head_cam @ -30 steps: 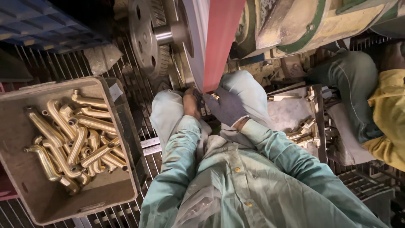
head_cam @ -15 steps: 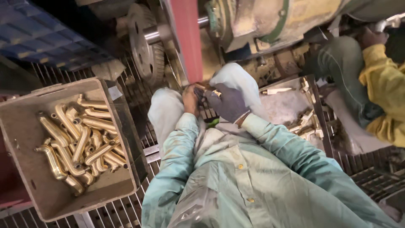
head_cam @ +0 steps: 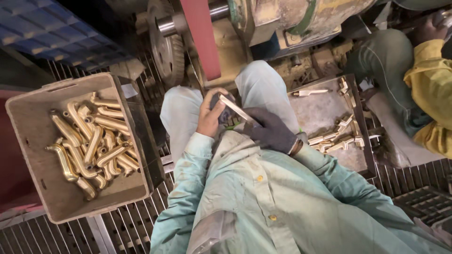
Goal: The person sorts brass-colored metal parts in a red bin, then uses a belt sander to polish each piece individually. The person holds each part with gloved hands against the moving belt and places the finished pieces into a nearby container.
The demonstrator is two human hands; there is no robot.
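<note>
My bare left hand (head_cam: 210, 113) and my right hand (head_cam: 269, 129), in a dark glove, both grip a flat silvery metal piece (head_cam: 235, 109) over my lap. The piece is tilted, its upper end by my left fingers, its lower end in the gloved hand. Just above my hands runs a red sanding belt (head_cam: 202, 37) on a machine with a grey ribbed wheel (head_cam: 165, 47). My knees sit on either side of the belt.
A grey bin (head_cam: 33, 174) of curved brass parts (head_cam: 89, 141) stands at my left. A metal tray (head_cam: 365, 136) with silvery parts (head_cam: 336, 136) lies at my right. Another person in a yellow sleeve (head_cam: 431, 89) sits at far right. Metal grating (head_cam: 127, 226) covers the floor.
My hands have drawn back from the belt toward my body, and the metal piece now shows plainly between them. The view has tilted, shifting the bin and belt.
</note>
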